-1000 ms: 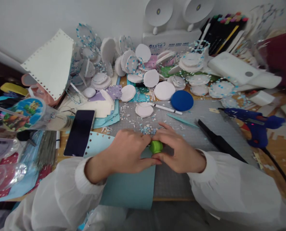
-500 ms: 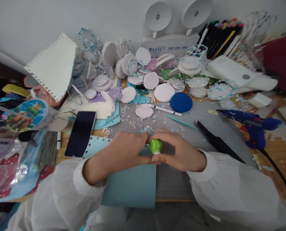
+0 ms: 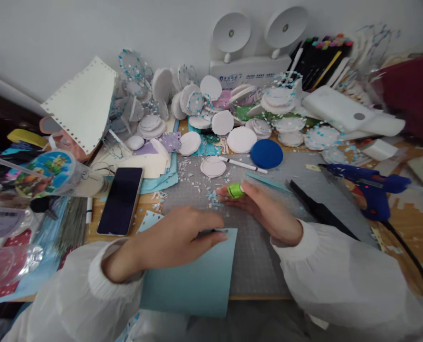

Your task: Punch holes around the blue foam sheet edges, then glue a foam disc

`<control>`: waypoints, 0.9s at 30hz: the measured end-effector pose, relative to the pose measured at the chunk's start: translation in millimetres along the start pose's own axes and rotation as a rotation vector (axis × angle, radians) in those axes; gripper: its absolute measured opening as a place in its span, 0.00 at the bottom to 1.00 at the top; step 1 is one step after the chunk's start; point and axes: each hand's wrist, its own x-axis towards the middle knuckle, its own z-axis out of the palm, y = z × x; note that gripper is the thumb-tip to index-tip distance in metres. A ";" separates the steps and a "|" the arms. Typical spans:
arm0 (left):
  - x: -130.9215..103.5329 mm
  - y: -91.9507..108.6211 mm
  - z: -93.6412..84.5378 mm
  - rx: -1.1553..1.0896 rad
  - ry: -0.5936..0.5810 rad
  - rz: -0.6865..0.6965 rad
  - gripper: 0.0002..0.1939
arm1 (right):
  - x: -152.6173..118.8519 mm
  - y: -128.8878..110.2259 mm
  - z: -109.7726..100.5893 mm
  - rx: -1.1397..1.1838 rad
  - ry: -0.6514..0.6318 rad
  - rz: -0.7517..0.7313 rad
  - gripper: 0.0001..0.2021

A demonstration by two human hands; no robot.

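Note:
My left hand point(image 3: 181, 237) pinches the upper edge of a light blue sheet of paper point(image 3: 190, 282) between thumb and fingers. Small punched holes run along the part of that edge that shows at the left. The sheet hangs over the front of the table. In my right hand point(image 3: 264, 206) is a small bright green craft punch point(image 3: 235, 190), held between thumb and fingers and tipped over, apart from the paper. Tiny blue punched bits point(image 3: 214, 197) lie on the grey cutting mat point(image 3: 257, 270) just beside the punch.
A phone point(image 3: 121, 202) lies at the left, near a lidded cup point(image 3: 51, 173). A blue glue gun point(image 3: 370, 183) with its cord and a black-handled tool point(image 3: 318, 209) lie at the right. White discs point(image 3: 242, 139), a blue disc point(image 3: 266, 153) and a marker point(image 3: 245, 165) are behind.
The green punch has come away from the paper, moving up and right in my right hand. My left hand has shifted left and down, and the sheet's upper right corner now shows.

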 end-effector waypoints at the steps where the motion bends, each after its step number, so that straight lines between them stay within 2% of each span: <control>1: -2.8 2.5 0.4 -0.049 -0.003 0.021 0.11 | 0.7 0.9 0.1 0.033 -0.005 0.010 0.21; 4: -13.5 11.8 0.2 -0.185 0.050 0.063 0.10 | 1.2 2.8 -0.7 0.093 -0.021 -0.025 0.19; 7: -25.6 20.8 -2.4 -0.337 0.195 0.029 0.08 | 0.8 4.0 -2.4 0.116 -0.024 -0.109 0.15; 10: -34.5 24.1 -3.9 -0.430 0.388 -0.080 0.06 | 0.5 2.9 -3.2 0.110 -0.012 -0.176 0.12; 14: -39.7 16.8 1.3 -0.553 0.674 -0.251 0.04 | 0.6 -1.4 -3.6 0.061 -0.025 -0.226 0.12; 16: -41.7 11.6 6.5 -0.683 0.759 -0.341 0.06 | 1.5 -2.0 -4.4 0.048 -0.027 -0.229 0.12; 18: -44.6 7.9 13.0 -0.796 0.781 -0.395 0.08 | 3.2 -0.3 -5.3 0.056 -0.022 -0.212 0.12; 22: -51.9 6.6 29.4 -0.851 0.681 -0.390 0.08 | 7.1 7.4 -5.0 0.064 -0.020 -0.153 0.16; 27: -60.8 12.9 49.5 -0.763 0.584 -0.378 0.09 | 8.6 12.1 -2.8 -0.022 -0.002 -0.284 0.14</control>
